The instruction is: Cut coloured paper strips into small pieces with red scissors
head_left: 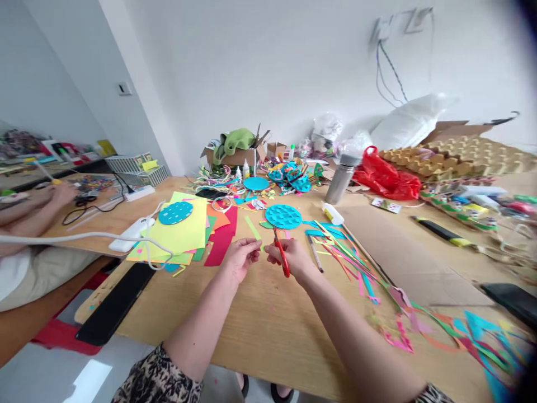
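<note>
My left hand (242, 258) is closed in a pinch on a narrow yellow-green paper strip (252, 228), which points up and away from the fingertips. Close beside it, my right hand (291, 256) is wrapped round red-handled scissors (286, 263), their blades pointing away from me. Its thumb and fingertip meet near the left fingertips; whether they also touch the strip is too small to tell. Just beyond the scissors lies a round blue disc (283, 216) with raised pieces on it. To the right are a pen (314, 253) and loose coloured paper strips (347, 253).
Coloured sheets (178, 238) with a dotted blue disc (175, 212) lie left, near a black phone (117, 302). A steel bottle (337, 182), glue stick (333, 214), cardboard sheet (403, 252) and cutter knife (440, 230) stand or lie right. Another person's hands (62, 193) are far left.
</note>
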Demonstrator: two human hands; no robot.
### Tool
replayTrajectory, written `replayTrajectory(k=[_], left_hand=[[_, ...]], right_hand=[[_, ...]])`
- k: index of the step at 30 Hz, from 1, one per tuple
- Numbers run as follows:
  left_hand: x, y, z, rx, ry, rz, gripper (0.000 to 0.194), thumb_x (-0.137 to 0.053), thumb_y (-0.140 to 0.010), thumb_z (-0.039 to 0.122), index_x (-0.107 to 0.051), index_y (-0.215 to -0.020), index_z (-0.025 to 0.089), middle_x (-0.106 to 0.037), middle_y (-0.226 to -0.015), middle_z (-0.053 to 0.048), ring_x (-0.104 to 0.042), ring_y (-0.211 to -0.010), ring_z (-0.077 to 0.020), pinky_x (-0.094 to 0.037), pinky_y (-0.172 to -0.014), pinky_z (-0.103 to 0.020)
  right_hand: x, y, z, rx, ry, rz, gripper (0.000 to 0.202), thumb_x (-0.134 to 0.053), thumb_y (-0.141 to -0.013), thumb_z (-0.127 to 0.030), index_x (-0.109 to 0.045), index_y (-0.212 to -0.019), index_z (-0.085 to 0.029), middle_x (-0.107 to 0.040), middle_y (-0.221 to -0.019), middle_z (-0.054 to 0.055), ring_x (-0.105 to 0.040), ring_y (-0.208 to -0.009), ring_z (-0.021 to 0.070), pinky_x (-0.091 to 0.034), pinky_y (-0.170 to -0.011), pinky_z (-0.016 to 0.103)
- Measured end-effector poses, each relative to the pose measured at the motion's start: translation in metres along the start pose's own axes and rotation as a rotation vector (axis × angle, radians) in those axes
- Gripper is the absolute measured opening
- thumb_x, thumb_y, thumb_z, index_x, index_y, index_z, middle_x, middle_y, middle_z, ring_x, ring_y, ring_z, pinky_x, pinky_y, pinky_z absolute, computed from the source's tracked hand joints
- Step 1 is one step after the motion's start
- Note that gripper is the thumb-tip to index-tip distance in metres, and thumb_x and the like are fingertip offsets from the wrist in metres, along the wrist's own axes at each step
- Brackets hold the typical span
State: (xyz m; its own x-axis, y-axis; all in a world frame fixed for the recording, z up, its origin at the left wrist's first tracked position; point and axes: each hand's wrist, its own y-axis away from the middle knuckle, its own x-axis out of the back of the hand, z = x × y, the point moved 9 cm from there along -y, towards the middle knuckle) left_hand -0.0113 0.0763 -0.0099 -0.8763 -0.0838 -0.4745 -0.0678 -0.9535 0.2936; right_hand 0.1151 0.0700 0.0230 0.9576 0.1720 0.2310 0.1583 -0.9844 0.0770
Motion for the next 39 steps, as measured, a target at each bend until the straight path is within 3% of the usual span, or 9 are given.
replayTrajectory(k=[4,12,17,23,28,39], left_hand=[[0.004,-0.003,0.001,-0.004,-0.003,-0.011,0.027,-0.081,-0.049,0.022,-0.062,-0.065,0.011,-0.057,-0.054,0.001,-0.051,-0.047,-0.0064,-0.038,-0.048,-0.019],[0.0,-0.007,0.004,-0.09,-0.209,-0.008,0.015,-0.072,-0.056,0.022,-0.059,-0.058,0.013,-0.056,-0.052,0.0,-0.051,-0.048,-0.0087,-0.037,-0.05,-0.023],[-0.005,-0.009,0.011,-0.142,-0.052,0.018,0.019,-0.075,-0.055,0.024,-0.061,-0.062,0.013,-0.057,-0.053,0.001,-0.052,-0.051,-0.0089,-0.04,-0.054,-0.023],[-0.001,-0.01,-0.001,-0.122,0.144,0.048,0.023,-0.078,-0.052,0.023,-0.062,-0.065,0.013,-0.059,-0.057,0.0,-0.054,-0.056,-0.0087,-0.04,-0.056,-0.022],[0.003,-0.008,-0.01,-0.073,0.165,0.055,0.023,-0.077,-0.053,0.023,-0.062,-0.066,0.012,-0.06,-0.058,0.0,-0.053,-0.056,-0.0089,-0.038,-0.053,-0.021],[-0.001,-0.007,-0.02,-0.049,0.111,0.037,0.021,-0.077,-0.054,0.025,-0.061,-0.063,0.013,-0.059,-0.056,-0.001,-0.053,-0.054,-0.0091,-0.038,-0.053,-0.021]], right_hand=[[-0.015,-0.008,-0.002,0.012,-0.018,0.002,0.022,-0.058,-0.069,-0.032,-0.055,-0.056,-0.015,-0.057,-0.053,0.002,-0.049,-0.05,0.0109,-0.038,-0.049,0.022],[-0.007,-0.011,0.007,0.05,-0.045,0.048,0.028,-0.06,-0.071,-0.041,-0.054,-0.061,-0.016,-0.059,-0.056,0.003,-0.051,-0.053,0.013,-0.039,-0.052,0.024],[0.001,-0.004,0.011,0.059,0.045,0.079,0.048,-0.051,-0.079,-0.058,-0.059,-0.066,-0.013,-0.063,-0.064,0.008,-0.054,-0.058,0.0156,-0.041,-0.054,0.025],[-0.022,0.011,0.024,0.001,0.156,-0.023,0.055,-0.044,-0.08,-0.065,-0.054,-0.059,-0.015,-0.054,-0.049,0.002,-0.048,-0.046,0.0126,-0.033,-0.043,0.022],[-0.036,0.012,0.04,-0.03,0.171,-0.05,0.056,-0.043,-0.082,-0.064,-0.053,-0.057,-0.015,-0.052,-0.045,0.001,-0.042,-0.04,0.0096,-0.03,-0.041,0.021],[-0.035,0.01,0.044,-0.016,0.171,-0.052,0.055,-0.046,-0.081,-0.063,-0.052,-0.055,-0.015,-0.051,-0.045,0.0,-0.043,-0.04,0.0098,-0.028,-0.04,0.021]])
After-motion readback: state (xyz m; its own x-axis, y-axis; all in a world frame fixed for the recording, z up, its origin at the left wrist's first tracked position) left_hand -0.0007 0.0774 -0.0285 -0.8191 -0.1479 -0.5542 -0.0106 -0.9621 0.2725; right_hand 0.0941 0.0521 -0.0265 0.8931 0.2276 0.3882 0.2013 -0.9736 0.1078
